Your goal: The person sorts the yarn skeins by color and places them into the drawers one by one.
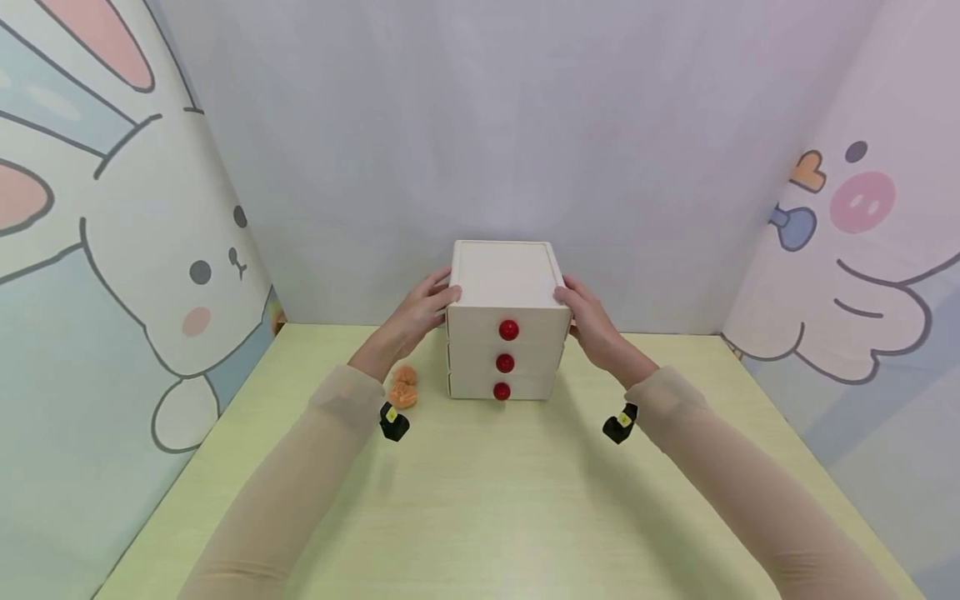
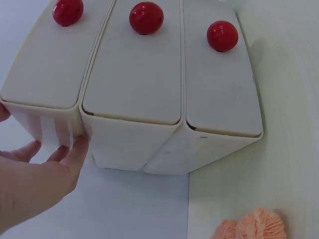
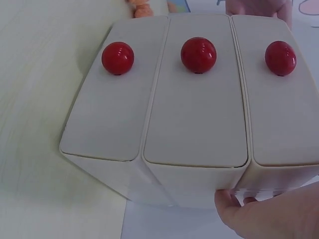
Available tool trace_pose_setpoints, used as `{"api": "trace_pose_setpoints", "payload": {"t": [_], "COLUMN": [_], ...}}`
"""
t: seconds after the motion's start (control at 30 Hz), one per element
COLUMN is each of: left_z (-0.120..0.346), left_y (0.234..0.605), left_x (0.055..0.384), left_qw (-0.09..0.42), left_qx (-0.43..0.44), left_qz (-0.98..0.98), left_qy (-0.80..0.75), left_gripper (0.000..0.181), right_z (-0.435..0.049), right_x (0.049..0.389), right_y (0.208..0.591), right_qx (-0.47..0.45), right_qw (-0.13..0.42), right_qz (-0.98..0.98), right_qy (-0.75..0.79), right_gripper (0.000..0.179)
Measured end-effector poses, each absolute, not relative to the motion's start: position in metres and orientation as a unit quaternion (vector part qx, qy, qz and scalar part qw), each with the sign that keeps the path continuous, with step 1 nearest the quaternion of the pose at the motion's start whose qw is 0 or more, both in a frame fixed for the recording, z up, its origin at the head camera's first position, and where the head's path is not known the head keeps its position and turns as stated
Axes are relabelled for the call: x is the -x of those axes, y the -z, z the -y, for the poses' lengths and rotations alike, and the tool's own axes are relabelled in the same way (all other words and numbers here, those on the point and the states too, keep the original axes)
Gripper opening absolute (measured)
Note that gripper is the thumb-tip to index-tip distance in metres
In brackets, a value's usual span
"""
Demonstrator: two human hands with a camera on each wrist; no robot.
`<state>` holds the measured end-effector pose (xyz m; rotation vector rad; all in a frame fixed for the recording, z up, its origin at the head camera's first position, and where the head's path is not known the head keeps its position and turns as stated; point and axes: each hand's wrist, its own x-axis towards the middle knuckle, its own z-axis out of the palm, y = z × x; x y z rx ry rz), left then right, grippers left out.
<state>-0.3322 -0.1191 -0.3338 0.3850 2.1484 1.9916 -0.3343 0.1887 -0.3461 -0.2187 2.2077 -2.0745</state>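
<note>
A white mini drawer cabinet (image 1: pixel 512 275) stands upright on the table against the back wall, its three stacked drawers pushed in. Each drawer front carries a round red knob (image 1: pixel 508 330). My left hand (image 1: pixel 412 321) holds the cabinet's left side near the top, thumb at the upper edge and fingers along the side wall, as the left wrist view also shows. On the opposite side my right hand (image 1: pixel 594 327) grips the upper part the same way, thumb at the top edge. Some right fingers (image 3: pixel 229 201) show against the side wall; others are hidden.
Two small peach-coloured, fluffy, yarn-like balls (image 1: pixel 403 387) lie on the table just left of the cabinet, beside my left wrist. The pale green table (image 1: pixel 480 517) meets a grey cloth wall (image 1: pixel 360 167) behind. Printed cartoon panels (image 1: pixel 172 275) stand at both sides.
</note>
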Motion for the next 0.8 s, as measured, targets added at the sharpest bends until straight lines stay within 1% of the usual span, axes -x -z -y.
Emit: {"api": "trace_pose_setpoints", "payload": {"t": [0.23, 0.43, 0.6, 0.8], "left_z": [0.121, 0.132, 0.142, 0.148], "left_y": [0.336, 0.339, 0.346, 0.365], "left_x": [0.331, 0.328, 0.319, 0.305], "left_qw": [0.091, 0.077, 0.067, 0.073], "left_qx": [-0.122, -0.120, -0.094, -0.046], "left_qz": [-0.720, -0.706, -0.706, -0.718], "left_qy": [-0.677, -0.694, -0.699, -0.691], "left_gripper": [0.067, 0.063, 0.063, 0.059], "right_z": [-0.188, -0.186, -0.188, -0.193], "right_x": [0.331, 0.331, 0.332, 0.331], "right_y": [0.352, 0.352, 0.351, 0.351], "right_qx": [0.073, 0.084, 0.090, 0.094], "right_qw": [0.061, 0.058, 0.063, 0.063], "right_qz": [-0.712, -0.709, -0.717, -0.718], "right_qy": [0.695, 0.698, 0.688, 0.687], "right_gripper": [0.069, 0.070, 0.071, 0.072]}}
